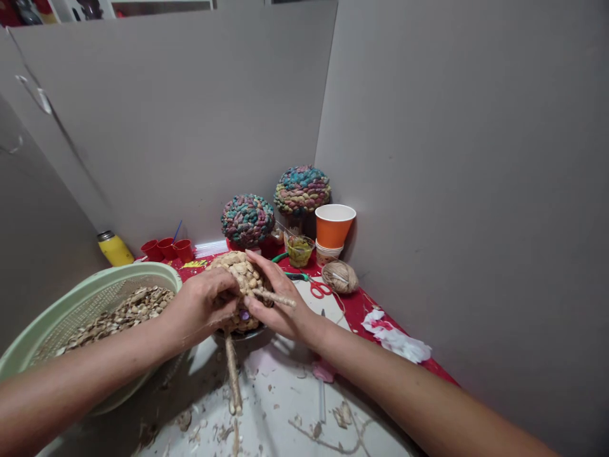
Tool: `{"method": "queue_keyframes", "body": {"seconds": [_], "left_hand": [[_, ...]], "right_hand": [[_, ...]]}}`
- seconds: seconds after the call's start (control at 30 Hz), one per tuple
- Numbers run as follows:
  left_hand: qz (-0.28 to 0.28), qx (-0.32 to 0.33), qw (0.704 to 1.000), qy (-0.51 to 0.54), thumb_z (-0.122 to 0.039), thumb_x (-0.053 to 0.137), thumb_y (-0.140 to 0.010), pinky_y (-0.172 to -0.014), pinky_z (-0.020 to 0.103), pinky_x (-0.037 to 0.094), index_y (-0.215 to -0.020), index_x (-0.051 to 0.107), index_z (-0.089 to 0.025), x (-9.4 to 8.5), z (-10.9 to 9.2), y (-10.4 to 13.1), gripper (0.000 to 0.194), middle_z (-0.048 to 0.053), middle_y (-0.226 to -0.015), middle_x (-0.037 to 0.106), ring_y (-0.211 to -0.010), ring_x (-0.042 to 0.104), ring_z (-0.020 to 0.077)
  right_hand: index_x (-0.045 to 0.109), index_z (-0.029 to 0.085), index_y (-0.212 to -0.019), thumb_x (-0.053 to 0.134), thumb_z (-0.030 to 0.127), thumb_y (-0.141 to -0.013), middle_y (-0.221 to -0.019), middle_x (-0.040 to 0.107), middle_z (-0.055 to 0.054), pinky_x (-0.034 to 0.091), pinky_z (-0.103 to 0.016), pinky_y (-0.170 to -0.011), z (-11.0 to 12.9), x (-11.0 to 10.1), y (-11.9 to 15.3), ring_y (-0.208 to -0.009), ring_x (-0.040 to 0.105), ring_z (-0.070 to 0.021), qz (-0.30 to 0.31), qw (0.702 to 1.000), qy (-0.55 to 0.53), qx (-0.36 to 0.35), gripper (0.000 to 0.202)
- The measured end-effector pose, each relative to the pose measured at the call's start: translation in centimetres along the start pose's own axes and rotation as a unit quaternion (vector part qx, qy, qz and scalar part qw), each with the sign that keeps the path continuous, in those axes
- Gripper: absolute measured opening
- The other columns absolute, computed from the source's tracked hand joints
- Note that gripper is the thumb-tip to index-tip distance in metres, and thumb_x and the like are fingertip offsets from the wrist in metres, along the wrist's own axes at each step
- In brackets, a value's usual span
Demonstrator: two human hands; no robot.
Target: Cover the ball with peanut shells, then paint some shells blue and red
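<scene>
While beige ball (pixel 246 271) sits between them, right hand (pixel 286 315) clasps its side; left hand (pixel 202 301) curled, pinch unclear.

No lettering, brand or number can be read. The yellow bottle (pixel 117 251), beyond and left of the fingers (pixel 223 279) of the left hand (pixel 198 301), bears small dark marks too blurred to make out; the paper cup (pixel 328 255) under the orange cup (pixel 334 231), beyond and right of the fingers of the right hand (pixel 283 304), has a print too small to read
</scene>
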State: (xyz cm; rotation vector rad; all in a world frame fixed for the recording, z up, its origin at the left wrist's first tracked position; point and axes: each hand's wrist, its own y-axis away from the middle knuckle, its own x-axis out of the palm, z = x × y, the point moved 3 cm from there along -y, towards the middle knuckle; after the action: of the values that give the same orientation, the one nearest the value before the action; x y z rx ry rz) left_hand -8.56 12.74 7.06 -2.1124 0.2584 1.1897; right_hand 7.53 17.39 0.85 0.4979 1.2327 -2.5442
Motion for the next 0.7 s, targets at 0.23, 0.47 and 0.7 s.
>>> {"method": "queue_keyframes", "body": {"seconds": [0.23, 0.47, 0.7], "left_hand": [[0.010, 0.026, 0.999, 0.018, -0.015, 0.056, -0.089, -0.067, 0.026, 0.050, -0.079, 0.065, -0.017, -1.0, -0.3, 0.5, 0.014, 0.004, -0.079, 0.067, -0.073, 0.062, 0.0153], [-0.040, -0.094, 0.995, -0.013, -0.033, 0.061, -0.084, -0.110, 0.051, 0.044, -0.126, 0.059, -0.018, -2.0, 1.6, 1.1, 0.044, 0.016, -0.138, 0.058, -0.131, 0.053, 0.0323], [0.046, -0.174, 0.983, 0.030, -0.044, 0.066, -0.078, -0.117, 0.057, 0.032, -0.149, 0.040, -0.022, -0.7, 3.3, 0.9, 0.079, 0.015, -0.160, 0.038, -0.145, 0.038, 0.0384]], "right_hand": [[0.038, 0.018, -0.147, 0.061, 0.020, -0.078, -0.144, 0.052, -0.014, 0.038, -0.046, -0.115, 0.2, 0.3, 0.1, -0.133, 0.048, -0.0275, 0.006, 1.000, 0.006, 0.014, 0.073], [0.037, 0.020, -0.147, 0.059, 0.018, -0.081, -0.144, 0.052, -0.013, 0.039, -0.046, -0.114, 0.4, 0.2, 0.4, -0.131, 0.050, -0.0268, 0.007, 1.000, 0.015, 0.011, 0.070], [0.031, 0.023, -0.151, 0.060, 0.018, -0.080, -0.150, 0.046, -0.012, 0.037, -0.049, -0.116, 0.3, -0.2, 0.6, -0.136, 0.045, -0.0276, 0.044, 0.999, -0.004, -0.021, 0.076]]}}
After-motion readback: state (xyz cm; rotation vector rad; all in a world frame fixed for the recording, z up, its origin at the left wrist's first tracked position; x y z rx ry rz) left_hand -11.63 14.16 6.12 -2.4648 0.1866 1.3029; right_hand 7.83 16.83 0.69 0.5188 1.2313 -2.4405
